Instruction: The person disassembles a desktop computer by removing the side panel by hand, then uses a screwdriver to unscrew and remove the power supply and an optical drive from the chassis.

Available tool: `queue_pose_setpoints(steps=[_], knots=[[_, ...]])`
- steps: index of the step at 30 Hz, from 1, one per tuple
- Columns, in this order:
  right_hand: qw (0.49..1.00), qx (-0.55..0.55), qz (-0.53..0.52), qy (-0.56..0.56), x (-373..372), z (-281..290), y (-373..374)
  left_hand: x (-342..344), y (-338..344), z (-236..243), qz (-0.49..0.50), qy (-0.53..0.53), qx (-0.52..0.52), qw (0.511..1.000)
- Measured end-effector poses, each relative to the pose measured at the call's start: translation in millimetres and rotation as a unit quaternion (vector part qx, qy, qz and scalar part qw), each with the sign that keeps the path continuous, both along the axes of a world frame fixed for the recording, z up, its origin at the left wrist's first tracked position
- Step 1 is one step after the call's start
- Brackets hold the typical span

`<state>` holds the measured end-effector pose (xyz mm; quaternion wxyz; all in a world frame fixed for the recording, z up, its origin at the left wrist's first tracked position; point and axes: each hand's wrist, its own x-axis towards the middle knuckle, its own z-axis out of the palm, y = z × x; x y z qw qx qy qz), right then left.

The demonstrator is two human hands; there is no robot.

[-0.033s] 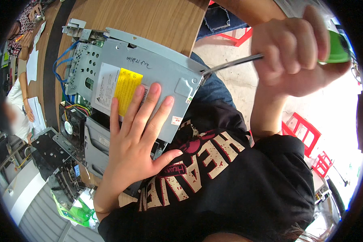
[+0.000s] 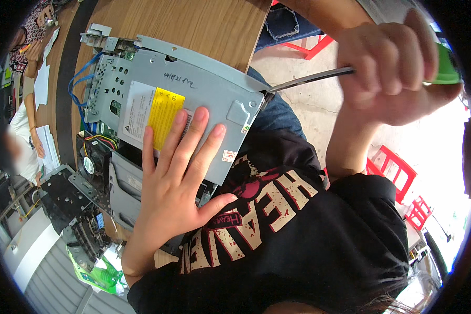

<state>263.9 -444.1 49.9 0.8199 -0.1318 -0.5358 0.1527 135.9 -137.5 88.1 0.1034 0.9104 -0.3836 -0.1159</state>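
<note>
My left hand (image 2: 178, 183) lies flat with its fingers spread on a grey metal optical drive (image 2: 209, 97), partly over its yellow label (image 2: 165, 115). The drive sits in an opened computer case (image 2: 193, 52). My right hand (image 2: 387, 68), raised off to the right, is wrapped around the green handle of a screwdriver (image 2: 314, 78). The long metal shaft reaches down to the drive's right front corner, its tip at the edge there. Exactly what the tip touches is too small to make out.
Blue cables (image 2: 78, 86) and a black fan (image 2: 89, 165) sit at the case's left side. More dismantled metal parts (image 2: 70, 196) lie farther left on the wooden table (image 2: 209, 21). Other people sit across the table by white papers (image 2: 47, 149). Red plastic stools (image 2: 392, 170) stand right.
My right hand has shifted slightly to the right with the screwdriver, and the shaft's angle differs a little. My left hand and the drive stay in place.
</note>
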Motion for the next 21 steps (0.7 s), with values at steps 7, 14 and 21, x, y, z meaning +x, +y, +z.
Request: queue_pose_setpoints(steps=[7,14,21], knots=[[0.98,-0.055,0.135,-0.137,27,-9,-20,0,-1,1,-0.001,-0.003,0.012,1.0],[0.998,0.022,-0.049,0.019,-17,-1,-29,0,-2,1,0.001,-0.005,0.016,1.0],[0.986,0.037,-0.123,0.104,-28,-2,-29,1,-2,0,0.038,0.008,-0.012,0.999]])
